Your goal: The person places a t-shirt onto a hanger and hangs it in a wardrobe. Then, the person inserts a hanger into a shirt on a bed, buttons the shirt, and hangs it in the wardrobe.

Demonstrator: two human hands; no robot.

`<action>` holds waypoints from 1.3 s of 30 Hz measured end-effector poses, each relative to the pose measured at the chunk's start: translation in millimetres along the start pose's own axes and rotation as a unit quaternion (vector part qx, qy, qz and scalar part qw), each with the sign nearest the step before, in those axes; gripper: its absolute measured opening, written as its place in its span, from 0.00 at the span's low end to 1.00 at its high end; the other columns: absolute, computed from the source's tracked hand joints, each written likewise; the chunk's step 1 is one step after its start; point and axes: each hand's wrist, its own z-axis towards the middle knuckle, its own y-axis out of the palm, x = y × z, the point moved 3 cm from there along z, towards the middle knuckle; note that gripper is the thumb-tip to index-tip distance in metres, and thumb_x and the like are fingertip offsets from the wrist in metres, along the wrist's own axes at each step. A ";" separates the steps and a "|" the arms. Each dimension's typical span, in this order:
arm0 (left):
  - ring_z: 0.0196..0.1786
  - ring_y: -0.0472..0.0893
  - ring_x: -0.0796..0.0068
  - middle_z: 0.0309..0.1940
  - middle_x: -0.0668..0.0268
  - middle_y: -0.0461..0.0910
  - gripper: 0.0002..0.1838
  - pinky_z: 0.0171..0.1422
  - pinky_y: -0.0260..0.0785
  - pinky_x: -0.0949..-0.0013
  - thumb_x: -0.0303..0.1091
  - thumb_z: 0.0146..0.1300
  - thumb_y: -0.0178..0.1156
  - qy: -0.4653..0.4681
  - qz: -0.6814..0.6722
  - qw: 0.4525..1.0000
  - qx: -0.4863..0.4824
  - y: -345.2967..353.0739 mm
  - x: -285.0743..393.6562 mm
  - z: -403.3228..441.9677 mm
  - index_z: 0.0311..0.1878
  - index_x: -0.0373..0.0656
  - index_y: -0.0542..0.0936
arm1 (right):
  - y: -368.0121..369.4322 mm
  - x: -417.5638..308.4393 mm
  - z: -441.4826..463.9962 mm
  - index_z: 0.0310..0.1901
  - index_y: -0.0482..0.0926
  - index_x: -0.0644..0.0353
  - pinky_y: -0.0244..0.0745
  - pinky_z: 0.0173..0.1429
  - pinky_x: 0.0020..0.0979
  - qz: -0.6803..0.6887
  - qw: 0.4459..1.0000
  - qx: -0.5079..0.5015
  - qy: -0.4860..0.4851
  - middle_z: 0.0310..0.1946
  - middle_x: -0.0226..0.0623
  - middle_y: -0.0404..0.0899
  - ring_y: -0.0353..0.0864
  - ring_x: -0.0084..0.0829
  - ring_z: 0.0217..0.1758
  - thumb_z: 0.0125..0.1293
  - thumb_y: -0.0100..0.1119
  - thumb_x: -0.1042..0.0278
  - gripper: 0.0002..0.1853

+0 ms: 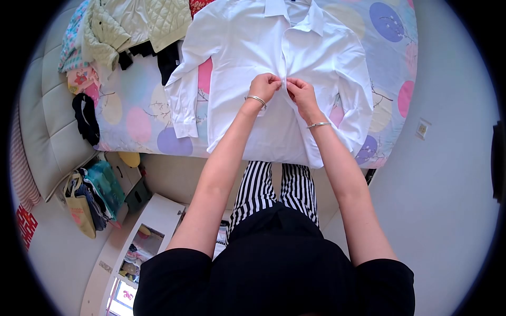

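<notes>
A white button-up shirt (242, 52) lies spread on the bed, collar at the far side and hem toward me. Its sleeves reach out to the left and right. My left hand (265, 87) pinches one edge of the front opening at mid-chest. Close beside it, my right hand (302, 96) pinches the other edge, fingertips almost meeting the left ones. Above my hands the opening gapes a little near the collar. Whether a button sits between the fingers is too small to make out.
The bed (139, 124) has a dotted, floral cover. A cream quilted jacket (168, 23) and other clothes lie at the far left, with a black item (85, 118) near the padded headboard (47, 113). Bags (80, 208) stand by a white cabinet (150, 213) at lower left. A wall (443, 174) runs along the right.
</notes>
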 end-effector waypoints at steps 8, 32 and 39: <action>0.26 0.80 0.79 0.23 0.62 0.82 0.15 0.34 0.72 0.76 0.41 0.54 0.63 0.008 0.093 0.991 0.091 -0.7 17.8 -6.0 0.31 0.35 0.82 | 4.1 -0.7 4.8 0.32 0.80 0.62 0.73 0.34 0.28 -0.306 0.936 0.077 -0.155 0.24 0.37 0.81 0.79 0.26 0.27 0.55 0.58 0.70 0.06; 0.25 0.79 0.77 0.23 0.61 0.80 0.08 0.30 0.73 0.74 0.29 0.51 0.63 0.016 -0.036 0.987 0.156 2.3 -11.9 1.5 0.29 0.34 0.77 | 31.4 -9.1 -10.9 0.24 0.76 0.62 0.72 0.31 0.44 -0.579 0.771 0.121 -0.236 0.19 0.49 0.77 0.78 0.48 0.24 0.58 0.51 0.60 0.14; 0.27 0.79 0.78 0.25 0.63 0.80 0.07 0.34 0.73 0.75 0.27 0.52 0.62 0.044 -0.009 0.987 0.154 3.0 -15.6 -4.1 0.31 0.34 0.75 | 15.3 7.9 10.6 0.24 0.78 0.62 0.73 0.33 0.43 -0.495 0.851 0.109 -0.139 0.21 0.47 0.78 0.78 0.48 0.26 0.57 0.51 0.59 0.15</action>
